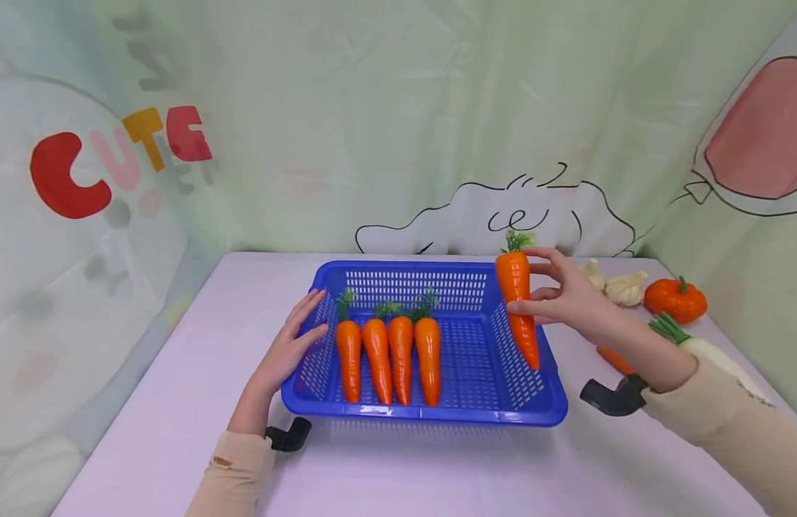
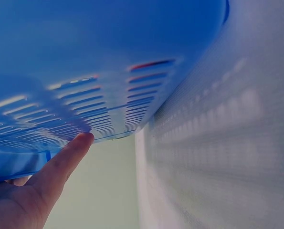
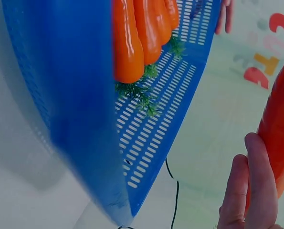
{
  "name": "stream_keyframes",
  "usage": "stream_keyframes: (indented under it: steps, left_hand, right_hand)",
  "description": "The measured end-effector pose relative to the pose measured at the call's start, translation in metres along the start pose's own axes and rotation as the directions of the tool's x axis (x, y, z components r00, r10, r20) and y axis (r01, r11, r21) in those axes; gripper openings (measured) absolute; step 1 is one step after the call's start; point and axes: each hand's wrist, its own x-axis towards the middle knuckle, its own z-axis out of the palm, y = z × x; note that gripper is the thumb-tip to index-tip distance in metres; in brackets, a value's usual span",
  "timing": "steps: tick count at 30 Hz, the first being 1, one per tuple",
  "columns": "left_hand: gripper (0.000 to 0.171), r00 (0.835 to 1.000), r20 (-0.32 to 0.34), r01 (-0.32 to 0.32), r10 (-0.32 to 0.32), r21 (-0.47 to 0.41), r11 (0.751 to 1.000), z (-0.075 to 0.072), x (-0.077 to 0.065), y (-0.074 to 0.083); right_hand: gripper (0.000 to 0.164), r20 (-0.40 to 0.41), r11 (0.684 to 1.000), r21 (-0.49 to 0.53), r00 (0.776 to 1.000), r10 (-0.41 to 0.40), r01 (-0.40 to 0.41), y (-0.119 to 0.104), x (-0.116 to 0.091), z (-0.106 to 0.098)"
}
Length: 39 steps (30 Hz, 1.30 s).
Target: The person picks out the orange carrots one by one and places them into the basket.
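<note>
A blue perforated plastic basket (image 1: 424,411) stands on the table, with several orange carrots (image 1: 375,359) with green tops side by side in its left and middle part. My right hand (image 1: 569,291) pinches another carrot (image 1: 516,287) between thumb and fingers, tip down, above the basket's right side. In the right wrist view, the fingers (image 3: 260,179) press along that carrot's side. My left hand (image 1: 294,345) lies at the basket's left rim with its fingers fairly straight. The left wrist view shows one digit (image 2: 68,160) extended against the slotted outer wall.
Right of the basket lie white garlic bulbs (image 1: 625,289), an orange pumpkin (image 1: 675,300), a white radish (image 1: 715,353) with green stalks, and an orange carrot-like piece (image 1: 614,360) partly hidden by my right forearm. A printed curtain (image 1: 373,129) hangs behind the table (image 1: 398,481).
</note>
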Motion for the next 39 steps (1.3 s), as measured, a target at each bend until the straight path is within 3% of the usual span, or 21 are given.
stream_keyframes:
  steps: [7,22,25,33,36,39]
  left_hand:
    - [0.055,1.0,0.0,0.005,-0.005,0.004,1.0,0.0,0.0,0.001]
    - [0.054,1.0,0.003,0.01,-0.01,-0.01,1.0,0.0,-0.001,0.002]
    - [0.054,1.0,0.008,0.008,-0.008,-0.011,1.0,-0.001,-0.002,0.006]
    - [0.054,0.999,0.019,0.039,-0.039,-0.014,0.999,0.0,-0.011,0.038]
    - [0.054,0.999,0.021,0.041,-0.04,-0.011,0.999,0.0,-0.012,0.038]
    - [0.054,0.999,0.02,0.029,-0.029,-0.02,0.999,-0.001,-0.009,0.029]
  right_hand:
    - [0.084,0.056,0.999,0.044,0.998,0.009,-0.011,-0.01,0.012,0.007]
    - [0.085,0.111,0.978,0.137,0.984,0.14,-0.154,-0.008,0.037,0.029]
    - [0.084,0.133,0.971,0.161,0.979,0.155,-0.176,-0.007,0.041,0.035]
    - [0.084,0.169,0.96,0.179,0.968,0.187,-0.217,-0.005,0.048,0.054]
    - [0.084,0.173,0.957,0.175,0.964,0.2,-0.23,-0.005,0.05,0.063]
    - [0.083,0.184,0.955,0.177,0.961,0.206,-0.239,-0.006,0.053,0.072]
